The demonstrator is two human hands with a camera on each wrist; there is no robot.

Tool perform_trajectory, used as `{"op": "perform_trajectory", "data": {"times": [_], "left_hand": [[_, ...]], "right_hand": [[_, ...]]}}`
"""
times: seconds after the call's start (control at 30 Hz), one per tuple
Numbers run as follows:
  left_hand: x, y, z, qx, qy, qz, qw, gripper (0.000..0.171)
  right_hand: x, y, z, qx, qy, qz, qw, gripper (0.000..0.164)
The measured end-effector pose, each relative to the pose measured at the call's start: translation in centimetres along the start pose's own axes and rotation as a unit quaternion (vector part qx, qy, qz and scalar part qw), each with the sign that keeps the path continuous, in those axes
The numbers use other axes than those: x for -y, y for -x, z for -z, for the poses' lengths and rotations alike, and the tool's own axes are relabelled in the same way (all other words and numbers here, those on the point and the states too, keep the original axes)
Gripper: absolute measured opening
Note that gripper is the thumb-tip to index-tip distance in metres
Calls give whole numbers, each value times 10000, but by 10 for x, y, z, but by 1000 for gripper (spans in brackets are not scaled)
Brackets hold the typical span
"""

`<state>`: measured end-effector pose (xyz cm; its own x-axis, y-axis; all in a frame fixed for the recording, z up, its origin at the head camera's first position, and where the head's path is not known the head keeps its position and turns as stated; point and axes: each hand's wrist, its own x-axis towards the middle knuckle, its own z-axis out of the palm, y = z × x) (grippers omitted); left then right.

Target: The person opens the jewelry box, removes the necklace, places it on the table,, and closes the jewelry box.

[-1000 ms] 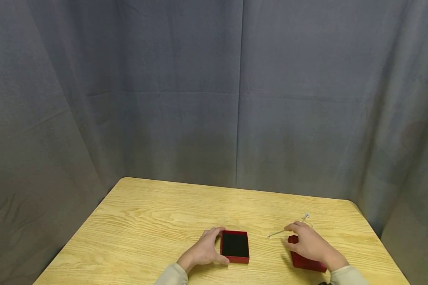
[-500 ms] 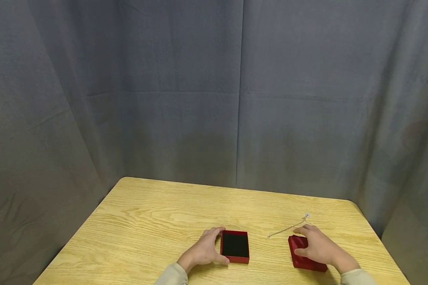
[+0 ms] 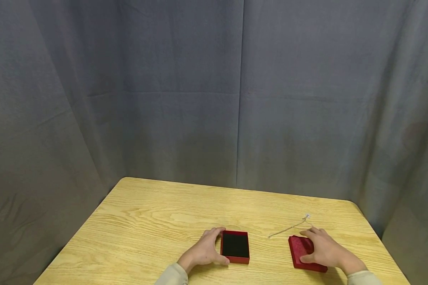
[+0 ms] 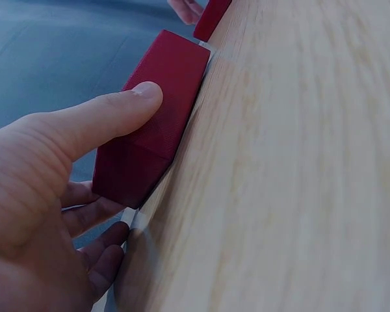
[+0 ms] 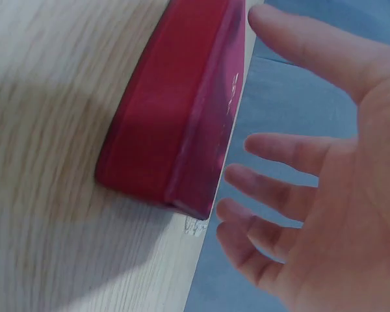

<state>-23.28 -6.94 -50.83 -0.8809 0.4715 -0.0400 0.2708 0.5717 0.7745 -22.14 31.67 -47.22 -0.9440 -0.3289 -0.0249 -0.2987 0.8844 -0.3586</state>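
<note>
A red gift box base with a black pad inside stands on the table, its inside facing up. My left hand holds it from its left side, the thumb at the near corner and fingers around the far one. In the left wrist view the thumb lies along the red wall. To the right, the red box lid lies flat with its glossy top up. My right hand hovers over its right part, fingers spread. The right wrist view has these fingertips apart from the lid.
Just behind the lid lies a thin silver chain necklace with a small pale pendant at its far end. The wooden table ends at grey curtains behind and at both sides.
My right hand has drawn back to the right from the chain, baring more of the lid and the necklace. The left hand and the box base have stayed in place.
</note>
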Motion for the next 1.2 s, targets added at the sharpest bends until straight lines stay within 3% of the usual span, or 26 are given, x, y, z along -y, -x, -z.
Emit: {"op": "perform_trajectory", "data": {"times": [0.33,0.9,1.2], "left_hand": [[1,-1,-1,-51,-66,75,9999,95],[2,-1,-1,-25,-85,68,9999,95],[1,0,-1,-18,-35,40,10000,96]], "right_hand": [[-8,3,-2,83,233,-149,9996,90],[-14,7,-1,559,95,-307,9979,94],[-18,6,-2,575,115,-393,9975,95]]}}
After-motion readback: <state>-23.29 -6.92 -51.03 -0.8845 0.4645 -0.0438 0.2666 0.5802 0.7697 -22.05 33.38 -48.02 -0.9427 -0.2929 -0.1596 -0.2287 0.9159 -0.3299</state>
